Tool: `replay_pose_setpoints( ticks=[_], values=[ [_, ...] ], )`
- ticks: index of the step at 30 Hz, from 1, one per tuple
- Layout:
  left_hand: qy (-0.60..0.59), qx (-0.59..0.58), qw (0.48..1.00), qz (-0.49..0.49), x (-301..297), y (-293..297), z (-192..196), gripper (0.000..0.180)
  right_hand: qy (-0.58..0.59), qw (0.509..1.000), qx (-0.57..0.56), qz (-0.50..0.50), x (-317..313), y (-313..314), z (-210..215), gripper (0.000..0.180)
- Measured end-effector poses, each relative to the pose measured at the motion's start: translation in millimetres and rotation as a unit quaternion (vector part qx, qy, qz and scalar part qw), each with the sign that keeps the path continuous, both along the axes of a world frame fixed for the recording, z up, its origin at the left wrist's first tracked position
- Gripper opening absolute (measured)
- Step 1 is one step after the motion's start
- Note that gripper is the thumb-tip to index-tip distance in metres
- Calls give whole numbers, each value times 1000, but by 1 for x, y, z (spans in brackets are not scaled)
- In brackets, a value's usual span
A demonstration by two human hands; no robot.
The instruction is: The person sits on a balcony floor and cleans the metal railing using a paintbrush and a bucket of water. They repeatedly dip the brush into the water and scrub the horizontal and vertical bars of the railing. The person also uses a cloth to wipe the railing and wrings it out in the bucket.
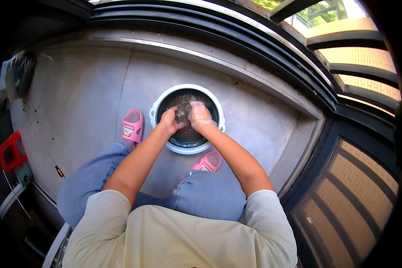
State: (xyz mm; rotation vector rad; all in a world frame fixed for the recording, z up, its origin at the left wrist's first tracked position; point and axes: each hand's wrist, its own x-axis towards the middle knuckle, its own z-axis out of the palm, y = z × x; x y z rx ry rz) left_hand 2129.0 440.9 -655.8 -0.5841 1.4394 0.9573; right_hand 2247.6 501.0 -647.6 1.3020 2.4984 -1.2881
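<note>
A round basin [187,150] with a pale blue-white rim and side handles stands on the floor in front of me, between my feet. Murky brown water [183,99] fills it, with ripples and splashes around my hands. My left hand [170,121] reaches in from the left side, thumb apart from the other fingers, their tips at the water; I see nothing in it. Beside it, my right hand [199,114] is wet and curled, its knuckles up. The water and the hand itself hide whatever its fingers close on.
My feet in pink slippers [132,127] flank the basin. Pale grey floor tiles [89,85] run to a raised ledge [250,67] below dark window bars [344,41]. Leftward lie a red plastic object [12,151] and a small black-and-orange item [59,171]. A dark-framed glass panel [350,192] stands right.
</note>
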Motion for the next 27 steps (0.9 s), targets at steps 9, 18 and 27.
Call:
replay_pose_setpoints(
  ticks=[9, 18, 27],
  values=[
    [53, 68, 995, -47, 4, 8, 20, 24, 75, 996, -9, -36, 18, -4, 49, 18],
    [484, 111, 767, -406, 14, -8, 48, 55, -61, 977, 187, 78, -2, -6, 6, 10],
    [506, 129, 706, -478, 12, -9, 64, 62, -106, 962, 225, 108, -1, -8, -6, 12]
  ],
)
